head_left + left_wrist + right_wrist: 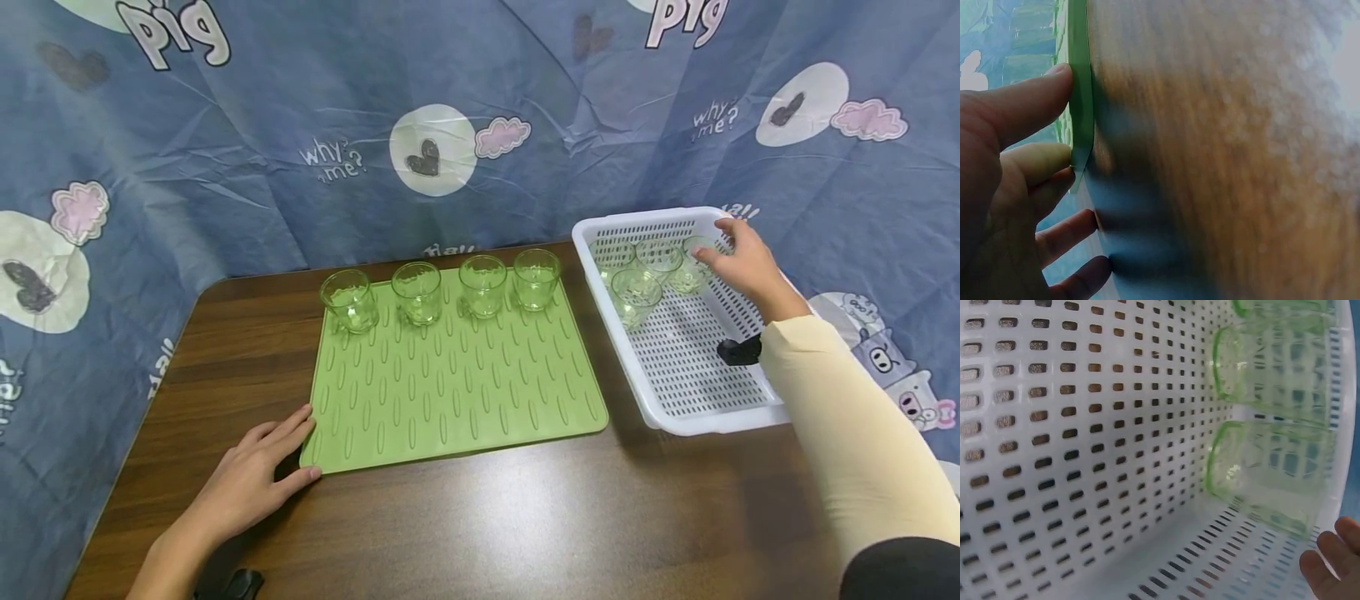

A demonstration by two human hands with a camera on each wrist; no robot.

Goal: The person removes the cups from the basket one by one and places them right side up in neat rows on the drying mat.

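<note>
My left hand [251, 483] rests at the left front corner of a green ribbed mat [450, 392]; its thumb and fingers touch the mat's edge with fingers spread. Along the far side of the mat, several clear green-tinted glasses [417, 293] stand upright in a row. My right hand [750, 262] reaches over a white perforated basket [641, 392], thumb and fingers parted around the rim of the far-right glass [686, 279]. In the right wrist view, the fingertips [1316, 572] appear apart from the nearest glass [1266, 475]. Several glasses stand in the basket's far part.
A brown wooden table [480, 517] lies under the mat and basket. A blue patterned cloth [480, 83] hangs behind the table and down its sides. The basket's raised walls stand just right of the mat. A black strap piece [738, 352] hangs below my right wrist.
</note>
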